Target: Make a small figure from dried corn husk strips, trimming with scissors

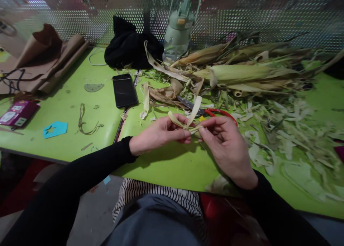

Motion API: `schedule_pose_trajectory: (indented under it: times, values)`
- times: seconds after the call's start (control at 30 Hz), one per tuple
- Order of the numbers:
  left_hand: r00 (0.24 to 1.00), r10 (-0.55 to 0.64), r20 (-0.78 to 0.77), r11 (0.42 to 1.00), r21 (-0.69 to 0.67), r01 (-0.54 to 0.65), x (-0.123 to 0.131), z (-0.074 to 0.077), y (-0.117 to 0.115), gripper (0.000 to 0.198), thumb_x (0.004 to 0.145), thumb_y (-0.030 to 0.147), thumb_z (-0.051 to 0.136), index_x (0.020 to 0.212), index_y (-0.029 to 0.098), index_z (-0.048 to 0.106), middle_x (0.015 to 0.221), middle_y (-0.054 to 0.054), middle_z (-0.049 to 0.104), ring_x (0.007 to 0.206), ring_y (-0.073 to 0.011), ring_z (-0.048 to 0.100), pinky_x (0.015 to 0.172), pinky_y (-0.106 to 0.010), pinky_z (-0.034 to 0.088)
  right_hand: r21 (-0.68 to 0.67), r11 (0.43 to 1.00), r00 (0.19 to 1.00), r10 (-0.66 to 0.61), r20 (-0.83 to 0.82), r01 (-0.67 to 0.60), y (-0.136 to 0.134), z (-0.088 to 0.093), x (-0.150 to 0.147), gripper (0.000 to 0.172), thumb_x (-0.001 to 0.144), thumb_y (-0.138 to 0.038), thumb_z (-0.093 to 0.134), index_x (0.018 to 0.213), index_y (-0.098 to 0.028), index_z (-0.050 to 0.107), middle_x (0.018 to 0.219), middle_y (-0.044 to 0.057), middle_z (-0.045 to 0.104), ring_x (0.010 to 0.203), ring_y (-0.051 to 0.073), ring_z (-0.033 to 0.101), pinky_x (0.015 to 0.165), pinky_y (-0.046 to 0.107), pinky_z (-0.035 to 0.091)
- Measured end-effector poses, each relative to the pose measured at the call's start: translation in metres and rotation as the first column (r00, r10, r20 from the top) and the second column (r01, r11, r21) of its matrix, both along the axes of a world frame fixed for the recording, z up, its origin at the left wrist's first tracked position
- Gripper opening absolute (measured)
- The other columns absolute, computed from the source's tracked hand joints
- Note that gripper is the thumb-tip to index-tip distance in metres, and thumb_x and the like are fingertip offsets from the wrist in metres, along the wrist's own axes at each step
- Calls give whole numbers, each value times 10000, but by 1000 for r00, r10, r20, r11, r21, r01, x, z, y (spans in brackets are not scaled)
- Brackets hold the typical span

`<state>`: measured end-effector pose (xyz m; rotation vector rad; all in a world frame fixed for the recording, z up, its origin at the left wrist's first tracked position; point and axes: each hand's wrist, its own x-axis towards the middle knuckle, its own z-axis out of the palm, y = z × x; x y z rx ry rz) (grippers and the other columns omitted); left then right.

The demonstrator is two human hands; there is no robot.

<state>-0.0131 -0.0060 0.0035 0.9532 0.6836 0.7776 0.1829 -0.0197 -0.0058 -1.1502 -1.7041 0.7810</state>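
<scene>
Between my two hands is a small piece made of pale corn husk strips [194, 111], with ends sticking up from a knot or fold. My left hand [169, 129] pinches it from the left, thumb on top. From the right, my right hand [224, 140] grips a strip end between thumb and fingers. Just beyond my hands lie scissors [219, 112] with red handles, partly hidden by my right hand. A dry brown husk piece [166, 97] is behind them.
A heap of corn husks [242, 74] lies at the back right, with husk scraps [292, 131] spread along the right. A bottle [178, 33], black cloth [131, 47], phone [125, 90], protractor [94, 87], blue paper cutout [55, 129], purple box [20, 112] and brown paper [51, 59] are also on the table.
</scene>
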Motion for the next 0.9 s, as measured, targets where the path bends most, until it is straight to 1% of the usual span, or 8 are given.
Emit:
schedule_pose_trajectory:
  times: [0.1,0.23,0.33,0.4,0.57,0.73,0.83,0.9]
  values:
    - [995,96,-18,995,6,-96,2,-2,2,189,873,129,664,1005,141,528,765,9,687,730,-99,679,774,-257,514,46,999,999,-1,48,-1,-1,-3,-2,264,886,-243,675,1115,-244,543,895,15,702,734,161,688,624,286,569]
    - [983,136,-121,990,61,-129,2,-5,5,171,886,146,631,1008,145,512,747,21,653,700,-89,638,736,-242,492,373,912,910,1,414,-171,-1,-3,1,228,907,-155,616,1115,-235,568,938,43,719,810,199,694,721,351,568]
    - [940,76,-334,974,228,2,-1,-3,3,124,879,157,615,984,140,552,759,19,627,694,-95,587,712,-246,470,508,761,794,15,608,-404,2,0,4,212,907,-87,568,1061,-230,591,942,49,743,865,214,694,760,366,553]
    - [865,43,-500,921,355,159,-2,0,0,99,873,155,597,971,140,595,793,10,621,710,-104,561,705,-250,452,534,726,780,6,625,-434,3,2,5,193,908,-91,577,1036,-235,590,917,41,747,851,212,687,753,367,543]
    - [748,33,-663,852,410,326,-2,5,-8,110,870,241,614,903,138,632,672,37,534,596,-89,442,575,-230,361,537,811,856,-93,508,-231,-1,1,-2,165,901,-162,649,1031,-216,564,889,36,712,804,199,651,709,351,536]
    - [866,-8,-499,917,342,206,0,4,-7,283,950,340,539,795,122,631,729,-26,645,647,-104,565,630,-233,447,583,812,875,-277,396,-7,1,0,0,186,867,-303,723,933,-222,569,843,38,643,783,207,627,670,350,531]
    - [913,-19,-407,932,323,163,0,6,-6,296,963,313,528,774,113,638,771,-54,690,710,-115,626,726,-243,499,452,892,873,-214,438,-8,3,2,5,158,920,-367,650,956,-215,629,874,64,660,784,224,641,678,376,539]
    - [915,-55,-400,941,286,182,0,7,-5,292,963,290,531,757,111,635,758,-55,693,706,-112,633,735,-245,506,443,895,892,-149,426,-62,3,2,6,132,927,-308,646,1031,-234,679,943,70,701,858,238,670,739,398,549]
